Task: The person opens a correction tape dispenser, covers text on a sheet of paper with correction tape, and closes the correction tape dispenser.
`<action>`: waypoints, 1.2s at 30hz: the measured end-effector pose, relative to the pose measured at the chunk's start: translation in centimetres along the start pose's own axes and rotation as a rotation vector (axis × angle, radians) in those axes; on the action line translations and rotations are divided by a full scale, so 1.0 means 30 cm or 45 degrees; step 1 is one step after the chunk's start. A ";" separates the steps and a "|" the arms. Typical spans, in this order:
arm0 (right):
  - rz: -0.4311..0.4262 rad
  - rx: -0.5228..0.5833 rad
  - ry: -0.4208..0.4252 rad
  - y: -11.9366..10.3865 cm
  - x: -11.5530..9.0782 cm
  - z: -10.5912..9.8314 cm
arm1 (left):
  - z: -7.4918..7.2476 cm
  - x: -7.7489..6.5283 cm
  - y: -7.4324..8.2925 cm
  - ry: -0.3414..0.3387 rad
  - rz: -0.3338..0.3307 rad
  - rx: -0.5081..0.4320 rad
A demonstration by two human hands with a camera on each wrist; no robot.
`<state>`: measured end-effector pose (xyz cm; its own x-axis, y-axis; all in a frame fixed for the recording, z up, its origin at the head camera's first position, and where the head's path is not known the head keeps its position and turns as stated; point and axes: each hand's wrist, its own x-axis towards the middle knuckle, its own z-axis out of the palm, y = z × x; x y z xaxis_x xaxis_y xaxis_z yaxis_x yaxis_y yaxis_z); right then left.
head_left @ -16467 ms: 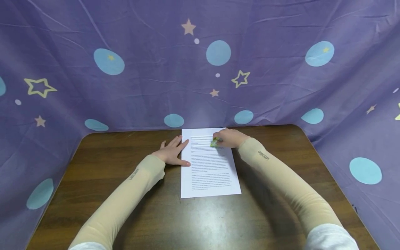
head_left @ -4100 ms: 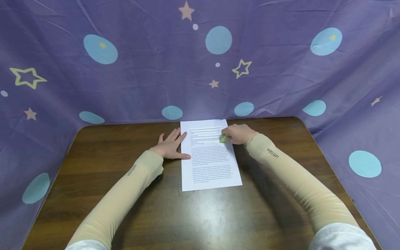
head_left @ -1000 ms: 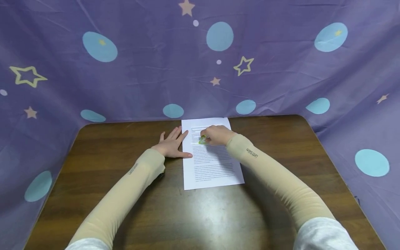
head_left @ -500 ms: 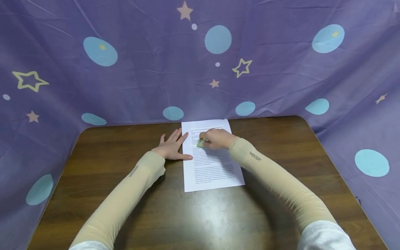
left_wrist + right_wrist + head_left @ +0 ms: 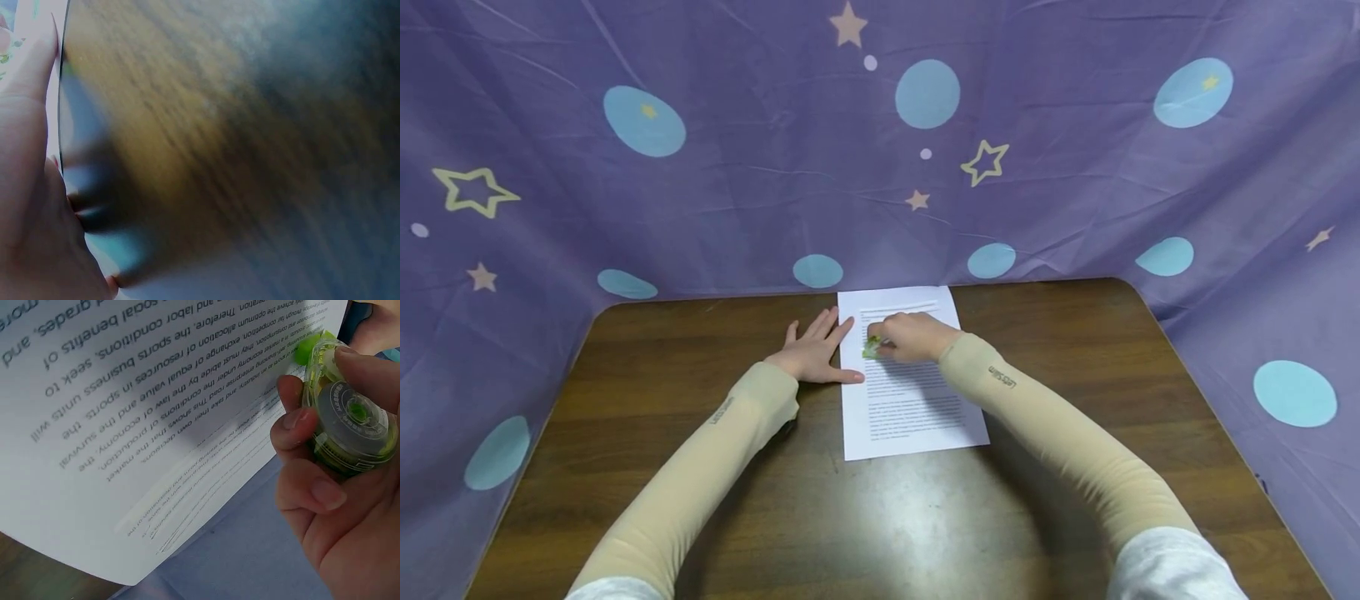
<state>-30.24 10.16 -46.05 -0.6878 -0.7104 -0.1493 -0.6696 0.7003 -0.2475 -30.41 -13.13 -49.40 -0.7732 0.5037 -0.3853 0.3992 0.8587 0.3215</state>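
A printed sheet of paper (image 5: pixel 925 446) lies at the table's far edge, with white strips across its top lines. My right hand (image 5: pixel 919 337) grips a green, see-through correction tape dispenser (image 5: pixel 872 347), its tip low over the left part of the upper text. In the right wrist view, thumb and curled fingers hold the round dispenser (image 5: pixel 356 415), and its green tip meets the sheet (image 5: pixel 75 500). My left hand (image 5: pixel 808 357) rests flat with spread fingers, thumb and index on the sheet's left margin. The left wrist view shows this hand (image 5: pixel 22 187) only partly.
The brown wooden table (image 5: pixel 760 517) reaches toward me, with glare near its middle. A purple curtain (image 5: pixel 737 167) with stars and dots hangs behind the table and at both sides.
Since 4.1 seconds ago my right hand has carried the dispenser from the text's right side to its left, edging slightly lower lately. My left hand stays put. More top lines are whitened than 16.5 seconds ago.
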 end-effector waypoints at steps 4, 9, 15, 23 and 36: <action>0.013 -0.032 -0.016 -0.011 0.007 -0.001 | 0.001 0.005 -0.005 -0.003 -0.003 -0.002; 0.028 -0.108 -0.022 -0.030 0.014 -0.007 | 0.003 0.007 -0.009 -0.009 -0.013 -0.012; 0.050 -0.169 -0.038 -0.040 0.013 -0.014 | 0.007 0.014 -0.013 0.000 -0.008 -0.019; 0.083 -0.152 -0.062 -0.023 -0.001 -0.017 | 0.005 0.011 -0.008 0.005 -0.001 0.001; 0.101 -0.135 -0.073 0.019 -0.051 -0.025 | 0.015 0.025 -0.019 0.007 -0.003 0.005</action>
<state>-29.79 11.71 -45.24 -0.7246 -0.6532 -0.2197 -0.6416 0.7558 -0.1309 -30.98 -13.21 -50.27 -0.7768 0.5010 -0.3816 0.3992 0.8603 0.3170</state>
